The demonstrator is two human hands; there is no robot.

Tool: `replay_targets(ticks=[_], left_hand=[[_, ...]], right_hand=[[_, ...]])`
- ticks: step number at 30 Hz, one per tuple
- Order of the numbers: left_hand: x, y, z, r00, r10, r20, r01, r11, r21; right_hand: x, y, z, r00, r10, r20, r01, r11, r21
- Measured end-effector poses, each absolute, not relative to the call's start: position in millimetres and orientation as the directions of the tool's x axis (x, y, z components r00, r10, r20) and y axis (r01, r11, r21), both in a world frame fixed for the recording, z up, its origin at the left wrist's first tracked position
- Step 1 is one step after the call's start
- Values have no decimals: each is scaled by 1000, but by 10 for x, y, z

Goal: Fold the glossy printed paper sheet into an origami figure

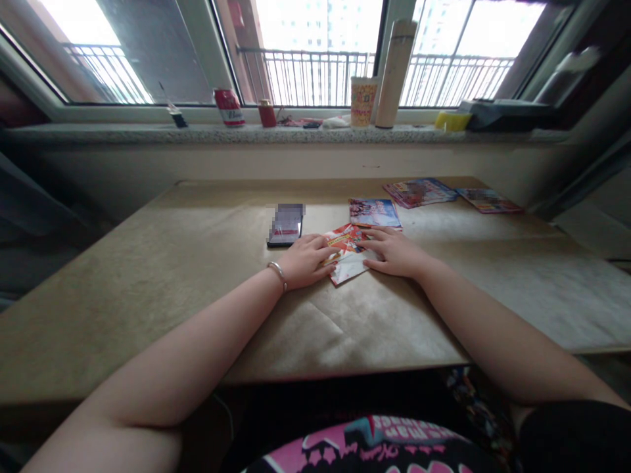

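A piece of colourful printed paper (348, 253), orange and red with a white lower part, lies on the table with visible fold edges. My left hand (305, 261), a silver bangle at its wrist, rests flat on the paper's left side, fingers stretched out. From the right, my right hand (392, 251) lies with fingers spread over the paper's right edge. Just behind the paper is a small stack of blue printed sheets (374, 213). A dark phone (286, 225) lies beyond my left hand, its screen partly blurred.
More printed sheets lie at the table's (162, 282) back right, in a fanned pile (421, 192) and a second pile (489, 200). On the windowsill (296, 135) stand a red can (229, 108), a patterned paper cup (363, 102), a tall beige cylinder (396, 72) and a yellow sponge-like block (452, 121).
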State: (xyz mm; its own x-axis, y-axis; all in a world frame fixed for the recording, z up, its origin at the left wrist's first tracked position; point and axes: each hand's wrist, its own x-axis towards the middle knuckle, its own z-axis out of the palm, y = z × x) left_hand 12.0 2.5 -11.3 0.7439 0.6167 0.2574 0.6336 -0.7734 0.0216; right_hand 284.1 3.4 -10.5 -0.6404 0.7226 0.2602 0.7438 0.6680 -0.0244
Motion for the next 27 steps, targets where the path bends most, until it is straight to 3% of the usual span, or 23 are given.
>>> replay_targets(ticks=[5, 11, 20, 27], left_hand=[[118, 59, -122, 765, 564, 310, 567, -819, 90], [106, 46, -118, 817, 522, 245, 507, -853, 126], [110, 25, -80, 840, 516, 166, 505, -856, 109], [89, 31, -91, 856, 501, 125, 492, -865, 93]], right_hand=[[2893, 76, -140, -700, 674, 234, 678, 731, -79], [2858, 87, -205, -723, 656, 216, 645, 753, -126], [2802, 98, -201, -571, 747, 340, 767, 633, -103], [2808, 84, -199, -489, 842, 228, 840, 525, -135]])
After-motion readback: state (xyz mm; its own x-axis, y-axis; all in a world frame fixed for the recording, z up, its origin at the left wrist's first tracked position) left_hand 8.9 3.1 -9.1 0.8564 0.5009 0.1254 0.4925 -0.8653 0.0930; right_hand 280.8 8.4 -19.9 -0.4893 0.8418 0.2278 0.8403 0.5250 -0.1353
